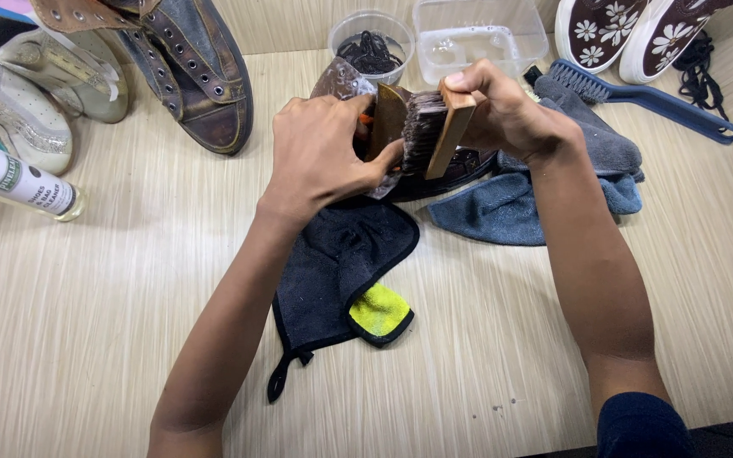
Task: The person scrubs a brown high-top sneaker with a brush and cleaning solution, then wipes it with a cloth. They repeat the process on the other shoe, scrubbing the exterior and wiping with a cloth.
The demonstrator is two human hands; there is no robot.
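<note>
Wide pale wood-grain table [86, 339] fills the frame. At centre a black cloth [332, 263] with a yellow corner lies spread out, a blue cloth [502, 212] just right of it. Above them, a dark brown shoe [460, 165], left hand [320, 153] clamped on its front. Right hand [502, 110] grips a wooden brush [434, 127], bristles against the shoe, upper centre.

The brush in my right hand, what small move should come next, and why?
Probably draw the brush across the shoe in a short stroke: the right hand holds its bristles against the shoe, and the left hand steadies it over the black cloth.
</note>
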